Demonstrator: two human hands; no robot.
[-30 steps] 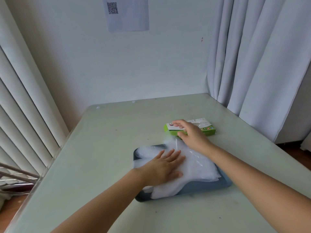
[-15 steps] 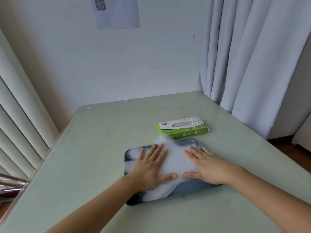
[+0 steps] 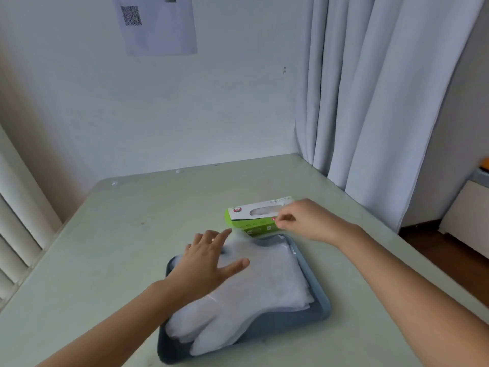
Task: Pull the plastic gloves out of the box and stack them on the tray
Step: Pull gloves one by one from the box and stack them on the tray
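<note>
The gloves (image 3: pixel 264 284) lie as a flat white pile in the tray (image 3: pixel 321 300), directly under and just nearer than the left hand (image 3: pixel 209 258). Their finger ends point to the near-left corner. That hand lies spread on the pile's far-left part, fingers straight and apart, likely to hold the light film flat so it neither slides nor lifts.

The box (image 3: pixel 254 223) sits just beyond the tray, touching or nearly touching its far rim. This probably keeps each pull short.

The right hand (image 3: pixel 304 221) is at the box's right end, fingers curled, thumb and forefinger drawn together by the front edge. I cannot tell whether they pinch a glove.

The box is green and white with a red round mark; its print is too blurred to read. Beyond both hands, across the worktop (image 3: pixel 119 247), a paper (image 3: pixel 158 25) on the wall carries a QR code.
</note>
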